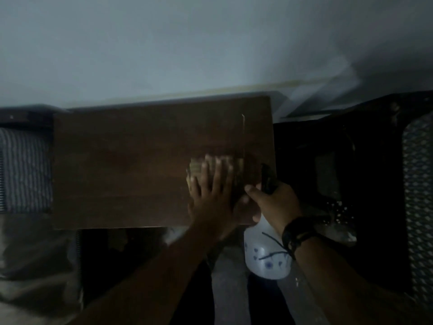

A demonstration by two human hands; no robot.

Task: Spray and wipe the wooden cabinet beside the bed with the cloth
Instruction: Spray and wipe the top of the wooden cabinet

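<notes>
The dark wooden cabinet top (131, 165) fills the middle of the dim view. My left hand (212, 193) lies flat with spread fingers on a yellowish cloth (199, 167), pressing it onto the right part of the top; the hand looks motion-blurred. Just to its right, at the cabinet's front right corner, my right hand (276, 202) grips a white spray bottle (267, 256) with blue flower marks and a black trigger head (267, 179). A dark band sits on my right wrist.
A striped pillow or bedding (23, 170) lies left of the cabinet. A pale wall (187, 43) stands behind it. To the right is a dark piece of furniture (339, 160) and a mesh-patterned surface (419, 195). Floor shows below.
</notes>
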